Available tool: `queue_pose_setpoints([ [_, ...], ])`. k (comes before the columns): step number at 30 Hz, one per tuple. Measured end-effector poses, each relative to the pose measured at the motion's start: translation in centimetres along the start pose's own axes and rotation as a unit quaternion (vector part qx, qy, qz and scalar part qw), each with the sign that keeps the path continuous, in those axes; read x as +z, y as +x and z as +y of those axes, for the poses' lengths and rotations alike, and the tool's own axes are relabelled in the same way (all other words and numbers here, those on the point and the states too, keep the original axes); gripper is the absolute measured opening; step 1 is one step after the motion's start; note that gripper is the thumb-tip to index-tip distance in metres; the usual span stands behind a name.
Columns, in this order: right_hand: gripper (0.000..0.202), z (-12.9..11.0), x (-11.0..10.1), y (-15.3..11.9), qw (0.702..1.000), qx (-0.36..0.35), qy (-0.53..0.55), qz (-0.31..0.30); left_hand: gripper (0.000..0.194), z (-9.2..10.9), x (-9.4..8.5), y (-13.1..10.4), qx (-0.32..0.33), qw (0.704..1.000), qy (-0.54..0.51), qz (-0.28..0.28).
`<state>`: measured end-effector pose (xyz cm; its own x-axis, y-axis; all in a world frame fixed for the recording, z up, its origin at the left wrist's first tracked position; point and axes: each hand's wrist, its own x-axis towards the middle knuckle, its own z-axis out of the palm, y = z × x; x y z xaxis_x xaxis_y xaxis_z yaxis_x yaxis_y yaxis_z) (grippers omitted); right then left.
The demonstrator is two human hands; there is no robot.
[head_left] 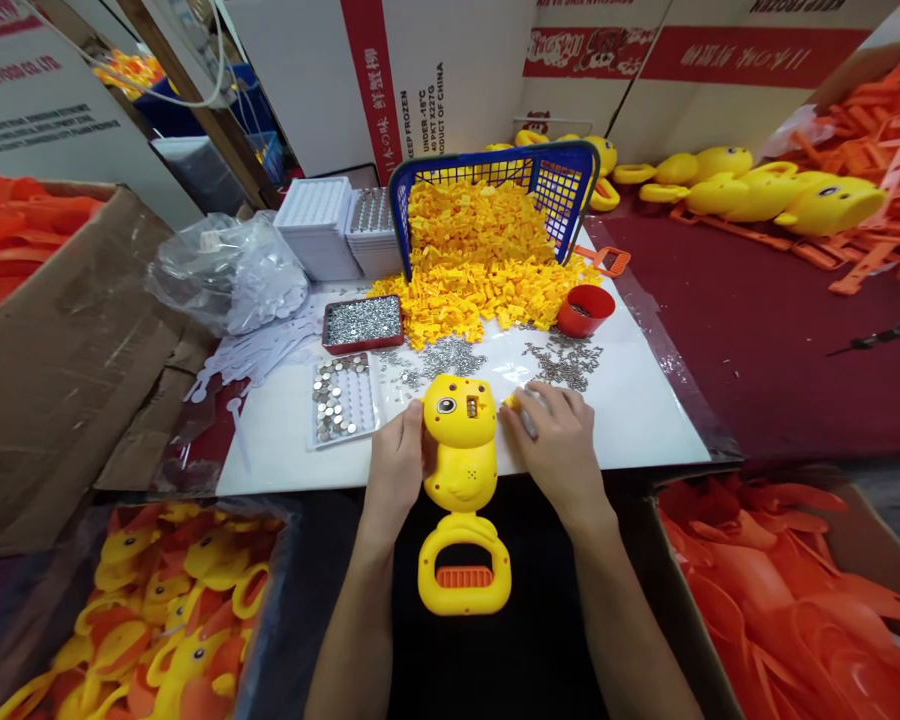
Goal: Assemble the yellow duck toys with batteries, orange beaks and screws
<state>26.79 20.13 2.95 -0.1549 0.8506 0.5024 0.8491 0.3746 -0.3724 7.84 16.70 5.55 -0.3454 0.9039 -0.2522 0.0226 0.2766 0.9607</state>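
A yellow duck-shaped toy (461, 475) lies upright in front of me, its ring handle with an orange grip toward my body. Its head shows one eye and a small open compartment with metallic pieces inside. My left hand (400, 463) grips the toy at the left side of its head. To the right of the head, my right hand (555, 435) is closed, with a small yellow piece (511, 402) between thumb and fingers. Loose screws (566, 360) lie just beyond it on the white tabletop (630, 425).
A blue basket (579, 190) spills yellow pieces. Nearby are a red tray of screws (364, 323), a red cup (585, 311), a tray of round cells (343, 400) and white strips (259, 350). Boxes of orange parts (787, 590) and duck toys (157, 610) flank me.
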Motion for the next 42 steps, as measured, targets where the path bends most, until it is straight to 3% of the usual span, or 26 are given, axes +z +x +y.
queue_pose_setpoints([
  [7,0.019,-0.9,-1.4,1.0,0.98,0.034,0.196,0.016,0.059,0.5,0.1,0.0,-0.019,0.999,-0.025,-0.026],
  [10,0.018,-2.0,-2.5,1.3,0.96,0.008,0.279,0.013,0.06,0.5,0.1,0.0,-0.023,0.999,-0.023,-0.033],
  [20,0.024,-3.2,-3.3,1.1,0.971,-0.13,0.201,0.012,0.062,0.9,0.3,0.1,-0.028,0.998,-0.038,-0.047],
  [26,0.047,-3.1,-1.8,-1.4,0.977,-0.131,0.168,-0.034,0.061,1.0,0.3,0.2,-0.004,0.999,-0.023,-0.032],
  [29,0.052,-2.8,-1.8,-2.2,0.978,-0.117,0.169,-0.037,0.048,1.2,0.3,-0.4,0.071,0.995,0.057,0.037],
  [31,0.052,-2.7,-2.1,-2.1,0.977,-0.111,0.179,-0.042,0.031,1.4,0.2,-0.8,0.187,0.971,0.12,0.085],
  [33,0.049,-2.5,-2.6,-1.6,0.969,-0.117,0.211,-0.058,0.027,1.5,0.1,-1.1,0.327,0.927,0.174,0.067],
  [35,0.043,-2.0,-2.8,-0.7,0.957,-0.109,0.261,-0.061,0.025,1.4,0.0,-1.1,0.427,0.878,0.216,-0.003],
  [37,0.034,-0.9,-2.7,0.5,0.962,-0.06,0.265,-0.026,0.022,1.2,-0.1,-1.0,0.461,0.852,0.243,-0.049],
  [40,0.02,1.2,-1.5,2.4,0.989,0.008,0.146,0.018,0.022,0.8,0.0,-0.9,0.469,0.847,0.248,-0.04],
  [42,0.017,2.3,-0.5,3.4,0.997,0.009,0.08,0.005,0.024,0.6,0.1,-1.2,0.467,0.85,0.241,-0.029],
])
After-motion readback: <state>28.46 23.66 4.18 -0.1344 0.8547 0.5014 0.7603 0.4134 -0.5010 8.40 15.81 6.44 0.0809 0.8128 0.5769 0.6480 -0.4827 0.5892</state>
